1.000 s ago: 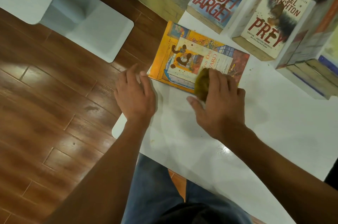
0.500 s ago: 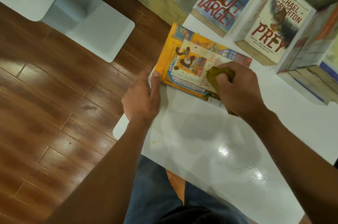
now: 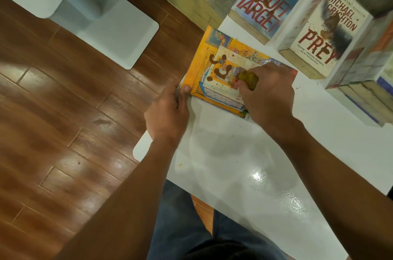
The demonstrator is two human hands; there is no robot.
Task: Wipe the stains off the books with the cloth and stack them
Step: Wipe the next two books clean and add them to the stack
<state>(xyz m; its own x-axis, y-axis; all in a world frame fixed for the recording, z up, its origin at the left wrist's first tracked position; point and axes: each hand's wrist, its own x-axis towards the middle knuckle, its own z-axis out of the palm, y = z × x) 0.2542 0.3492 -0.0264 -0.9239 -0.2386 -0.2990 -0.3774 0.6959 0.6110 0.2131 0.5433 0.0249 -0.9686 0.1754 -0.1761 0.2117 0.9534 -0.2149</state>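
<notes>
The yellow book [image 3: 204, 72] is lying at the table's [image 3: 244, 164] corner, brown stains showing. The right hand [image 3: 268, 94] is pinching the cloth [image 3: 248, 78] onto it; the left hand [image 3: 168, 111], fingers together, is bracing its edge. Two stained books [image 3: 270, 0] are waiting behind; the stack [image 3: 365, 81] seems clean.

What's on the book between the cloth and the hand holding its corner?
Brown stains on the yellow book, between the cloth and the left hand, seen in the head view.
</notes>
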